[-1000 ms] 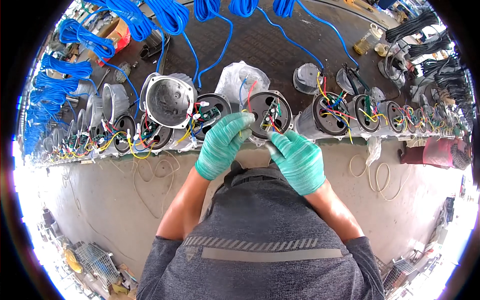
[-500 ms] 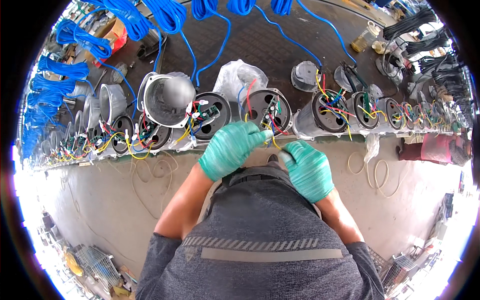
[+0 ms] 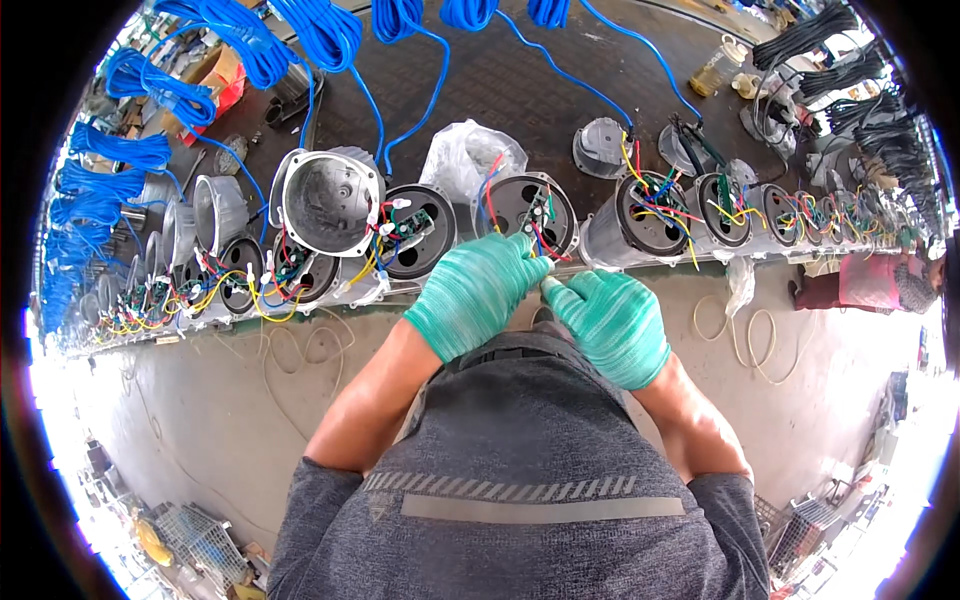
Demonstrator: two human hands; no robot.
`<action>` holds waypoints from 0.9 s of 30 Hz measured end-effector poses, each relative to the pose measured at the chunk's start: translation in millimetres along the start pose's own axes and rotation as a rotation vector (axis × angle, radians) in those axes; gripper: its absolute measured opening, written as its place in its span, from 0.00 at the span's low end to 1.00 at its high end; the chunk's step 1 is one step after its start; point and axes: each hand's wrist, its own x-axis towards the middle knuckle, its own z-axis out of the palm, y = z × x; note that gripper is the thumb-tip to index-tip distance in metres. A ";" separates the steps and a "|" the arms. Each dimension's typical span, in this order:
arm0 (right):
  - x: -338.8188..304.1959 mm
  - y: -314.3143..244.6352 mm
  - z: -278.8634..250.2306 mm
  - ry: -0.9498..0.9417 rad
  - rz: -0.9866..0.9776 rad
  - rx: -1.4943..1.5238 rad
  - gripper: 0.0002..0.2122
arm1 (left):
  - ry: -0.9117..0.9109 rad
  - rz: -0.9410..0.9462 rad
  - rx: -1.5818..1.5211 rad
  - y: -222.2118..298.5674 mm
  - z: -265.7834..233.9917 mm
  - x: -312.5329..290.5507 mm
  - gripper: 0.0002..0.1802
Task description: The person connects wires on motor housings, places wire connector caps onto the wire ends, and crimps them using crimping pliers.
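Observation:
Both my hands wear green striped gloves and meet at the bench's near edge, fingertips almost touching. My left hand [image 3: 480, 290] is closed in a pinch on thin wire just below a round metal housing [image 3: 497, 205]. My right hand [image 3: 612, 325] is also closed, thumb against fingers, and what it grips is hidden. Inside the housing's open black face sits a small green circuit board [image 3: 549, 211]. Red and blue wires [image 3: 540, 240] run from it down to my left fingertips. Another red and blue pair [image 3: 489, 195] stands up at the housing's left side.
Similar wired housings [image 3: 650, 220] line the bench edge on both sides. An open metal cup-shaped casing [image 3: 330, 205] stands to the left, with a clear plastic bag [image 3: 470, 155] behind. Blue cable coils [image 3: 315, 35] lie along the far side, black coils [image 3: 805, 35] at right.
My hands have come closer together, the right moving left and slightly up. The yellow wire that showed between them is now hidden. The whole view has shifted slightly.

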 end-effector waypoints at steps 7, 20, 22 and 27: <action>-2.4 8.8 0.1 0.009 -0.005 -0.132 0.17 | 0.061 0.041 -0.095 -1.3 3.7 -3.2 0.18; 2.3 7.0 5.9 0.002 0.205 0.126 0.11 | 0.126 -0.050 -0.335 9.2 11.0 -7.1 0.23; 2.3 2.5 8.6 0.058 0.257 0.199 0.09 | 0.229 -0.107 -0.506 15.1 15.1 -6.1 0.19; -4.9 0.9 25.5 0.161 0.343 0.308 0.08 | 0.238 -0.127 -0.547 13.6 19.9 -7.8 0.14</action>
